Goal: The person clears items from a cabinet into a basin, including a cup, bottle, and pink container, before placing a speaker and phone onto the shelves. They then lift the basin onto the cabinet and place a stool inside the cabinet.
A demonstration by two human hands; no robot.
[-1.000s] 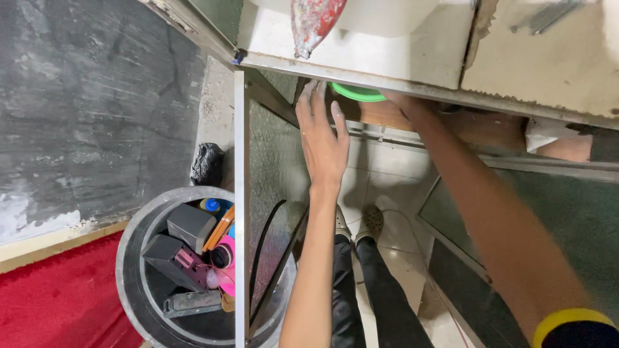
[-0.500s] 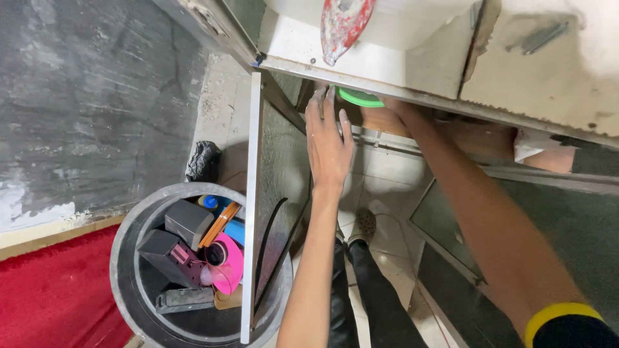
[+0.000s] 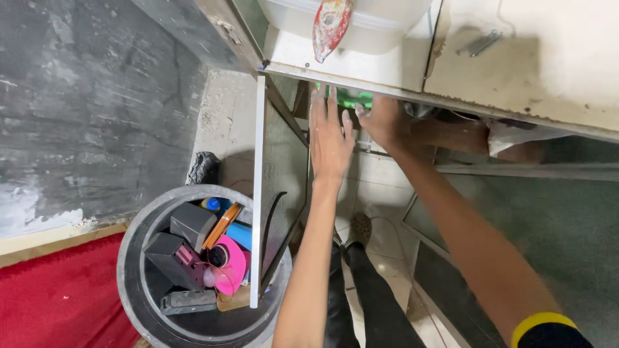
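Observation:
My left hand reaches forward with its fingers straight and slightly apart, holding nothing; the fingertips go just under the edge of the white countertop. Right beside it, my right hand is curled around a small green object in the dark opening under the counter. The counter edge hides part of that grip. An open white cabinet door stands edge-on just left of my left forearm.
A grey bucket at the lower left holds black boxes, a pink round tool and other gear. A red-stained trowel and a white tub lie on the counter. A red mat lies at the far left. My legs and shoes stand on pale tiles below.
The view has shifted, so the counter and cabinet opening sit further right. Both hands have stayed at the opening, and my right hand has come more into sight around the green object.

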